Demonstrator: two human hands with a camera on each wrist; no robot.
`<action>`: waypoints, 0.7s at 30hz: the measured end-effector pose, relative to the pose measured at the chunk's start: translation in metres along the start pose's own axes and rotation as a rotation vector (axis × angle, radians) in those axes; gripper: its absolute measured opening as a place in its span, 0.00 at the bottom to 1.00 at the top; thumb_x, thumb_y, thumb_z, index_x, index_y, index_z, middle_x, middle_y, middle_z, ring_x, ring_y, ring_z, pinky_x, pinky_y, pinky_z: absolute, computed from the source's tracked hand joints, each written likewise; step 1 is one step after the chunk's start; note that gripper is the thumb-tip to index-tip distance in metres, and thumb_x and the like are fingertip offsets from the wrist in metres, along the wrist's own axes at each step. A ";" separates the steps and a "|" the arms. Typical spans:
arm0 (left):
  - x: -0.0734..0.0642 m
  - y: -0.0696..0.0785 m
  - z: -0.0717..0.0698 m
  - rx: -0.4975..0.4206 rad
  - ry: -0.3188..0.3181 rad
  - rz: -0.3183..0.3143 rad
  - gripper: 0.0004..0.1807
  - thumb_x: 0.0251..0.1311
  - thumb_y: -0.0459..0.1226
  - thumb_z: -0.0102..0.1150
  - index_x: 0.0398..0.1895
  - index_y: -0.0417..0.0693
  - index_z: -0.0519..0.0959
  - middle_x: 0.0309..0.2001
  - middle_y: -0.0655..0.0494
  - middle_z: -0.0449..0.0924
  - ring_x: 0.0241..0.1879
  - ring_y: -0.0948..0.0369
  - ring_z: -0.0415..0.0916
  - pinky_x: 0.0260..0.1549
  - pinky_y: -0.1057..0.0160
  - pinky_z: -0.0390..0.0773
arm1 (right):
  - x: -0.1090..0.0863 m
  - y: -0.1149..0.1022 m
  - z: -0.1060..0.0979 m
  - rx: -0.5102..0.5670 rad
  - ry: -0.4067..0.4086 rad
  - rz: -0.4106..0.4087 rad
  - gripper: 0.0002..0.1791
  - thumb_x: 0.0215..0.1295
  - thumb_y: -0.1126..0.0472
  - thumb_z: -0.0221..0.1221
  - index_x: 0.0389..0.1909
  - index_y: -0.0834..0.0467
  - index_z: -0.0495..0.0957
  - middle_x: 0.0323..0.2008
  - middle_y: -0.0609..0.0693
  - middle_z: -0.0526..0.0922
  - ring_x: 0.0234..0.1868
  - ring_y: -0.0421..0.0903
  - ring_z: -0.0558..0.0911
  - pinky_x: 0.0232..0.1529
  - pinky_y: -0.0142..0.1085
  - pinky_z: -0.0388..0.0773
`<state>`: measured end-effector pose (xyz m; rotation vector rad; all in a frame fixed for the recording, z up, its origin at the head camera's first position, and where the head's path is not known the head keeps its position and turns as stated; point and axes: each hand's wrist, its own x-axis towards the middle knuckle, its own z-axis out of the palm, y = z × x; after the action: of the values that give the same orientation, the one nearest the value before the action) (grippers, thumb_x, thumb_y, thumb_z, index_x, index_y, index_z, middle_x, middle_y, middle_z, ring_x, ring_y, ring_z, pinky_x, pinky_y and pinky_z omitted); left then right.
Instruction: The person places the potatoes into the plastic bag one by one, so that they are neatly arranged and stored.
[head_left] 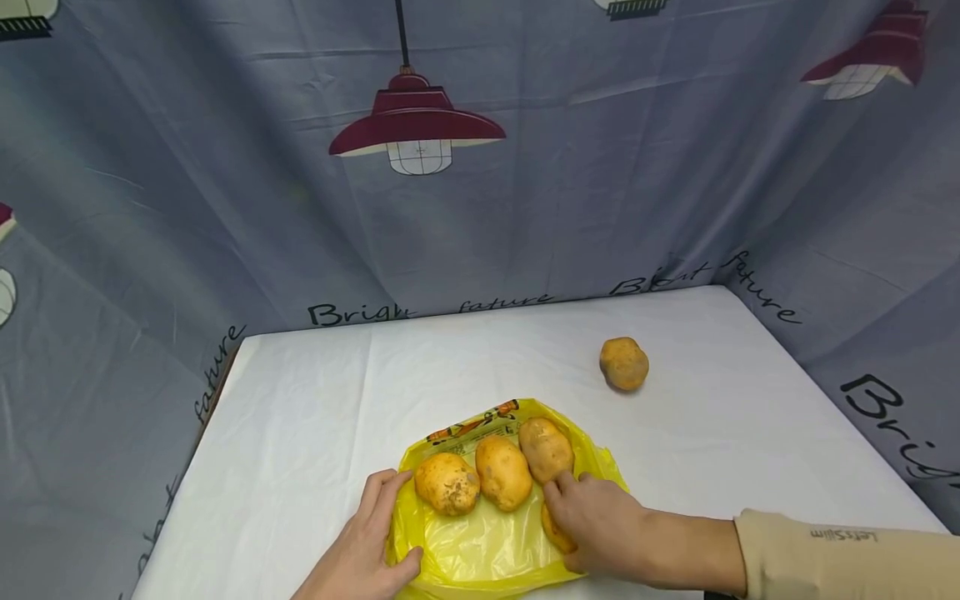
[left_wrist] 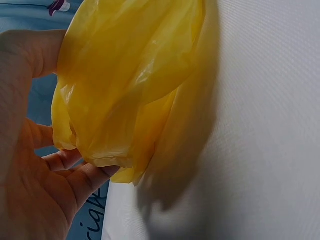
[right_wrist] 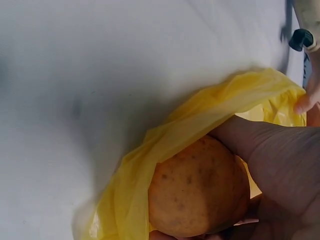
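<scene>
A yellow plastic bag [head_left: 480, 552] lies spread open at the front of the table, orange print along its far rim. Three potatoes sit inside in a row: a speckled one [head_left: 447, 484] at left, one in the middle [head_left: 503, 472] and one at right [head_left: 546, 448]. My right hand [head_left: 603, 527] reaches in at the bag's right side and grips another potato [right_wrist: 200, 187], partly covered by the hand in the head view. The bag's near wall rises beside that potato in the right wrist view. At the left rim, my left hand [head_left: 362, 540] holds the bag's edge between thumb and fingers.
One more potato [head_left: 624, 364] lies outside the bag, farther back and to the right on the white-covered table [head_left: 315, 400]. Grey-blue curtains [head_left: 570, 183] printed with red lamps and lettering hang behind the table and at both sides.
</scene>
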<state>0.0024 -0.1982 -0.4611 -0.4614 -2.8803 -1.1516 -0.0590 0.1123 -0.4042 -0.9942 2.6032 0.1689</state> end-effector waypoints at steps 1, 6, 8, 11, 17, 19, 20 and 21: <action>0.000 0.000 0.000 -0.002 0.004 0.012 0.46 0.45 0.37 0.70 0.72 0.44 0.63 0.61 0.58 0.60 0.49 0.63 0.72 0.48 0.62 0.77 | 0.000 -0.001 0.000 -0.015 0.008 -0.003 0.36 0.44 0.43 0.76 0.48 0.62 0.75 0.34 0.52 0.72 0.28 0.48 0.73 0.26 0.37 0.76; 0.000 -0.001 -0.001 -0.013 0.014 0.042 0.47 0.43 0.36 0.70 0.72 0.43 0.63 0.61 0.56 0.61 0.50 0.63 0.72 0.48 0.62 0.77 | 0.000 -0.002 0.000 -0.043 0.024 -0.016 0.37 0.44 0.43 0.76 0.47 0.62 0.75 0.32 0.51 0.71 0.27 0.48 0.72 0.24 0.36 0.75; 0.000 -0.001 -0.001 -0.018 0.011 0.040 0.47 0.43 0.36 0.70 0.72 0.43 0.63 0.61 0.56 0.61 0.50 0.63 0.72 0.48 0.61 0.77 | 0.000 -0.002 0.000 -0.039 0.025 -0.016 0.36 0.43 0.43 0.76 0.47 0.62 0.75 0.32 0.51 0.70 0.26 0.47 0.72 0.24 0.36 0.75; 0.000 0.000 -0.002 -0.017 0.002 0.025 0.47 0.44 0.36 0.70 0.72 0.43 0.63 0.61 0.57 0.60 0.50 0.63 0.72 0.48 0.61 0.77 | 0.000 -0.001 0.000 -0.026 0.030 -0.017 0.36 0.43 0.44 0.76 0.46 0.62 0.75 0.31 0.51 0.70 0.26 0.47 0.72 0.23 0.36 0.75; 0.000 0.002 -0.002 -0.005 -0.013 -0.016 0.46 0.45 0.38 0.70 0.72 0.44 0.63 0.61 0.61 0.59 0.50 0.63 0.72 0.49 0.61 0.77 | 0.000 0.001 -0.003 0.032 -0.001 -0.021 0.36 0.44 0.41 0.76 0.47 0.61 0.74 0.33 0.51 0.72 0.27 0.47 0.73 0.25 0.37 0.75; 0.000 0.002 -0.002 -0.002 -0.013 -0.021 0.46 0.45 0.38 0.70 0.72 0.43 0.63 0.61 0.61 0.59 0.50 0.63 0.72 0.49 0.61 0.77 | -0.001 0.001 -0.007 0.057 -0.013 -0.018 0.37 0.45 0.39 0.75 0.47 0.59 0.74 0.34 0.51 0.73 0.28 0.48 0.74 0.26 0.38 0.76; 0.000 0.002 -0.002 0.001 -0.013 -0.023 0.46 0.46 0.38 0.70 0.72 0.44 0.63 0.61 0.61 0.59 0.50 0.63 0.71 0.49 0.61 0.77 | -0.001 0.001 -0.010 0.074 -0.022 -0.011 0.38 0.45 0.39 0.75 0.49 0.59 0.74 0.35 0.51 0.73 0.29 0.49 0.74 0.27 0.39 0.77; 0.000 0.002 -0.002 0.003 -0.012 -0.023 0.46 0.46 0.38 0.70 0.72 0.44 0.63 0.61 0.61 0.59 0.50 0.63 0.71 0.49 0.61 0.77 | -0.002 0.001 -0.013 0.088 -0.028 -0.005 0.40 0.45 0.38 0.75 0.52 0.60 0.75 0.36 0.52 0.74 0.30 0.49 0.75 0.28 0.40 0.77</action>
<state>0.0029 -0.1980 -0.4582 -0.4377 -2.9046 -1.1509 -0.0623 0.1114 -0.3914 -0.9610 2.5589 0.0658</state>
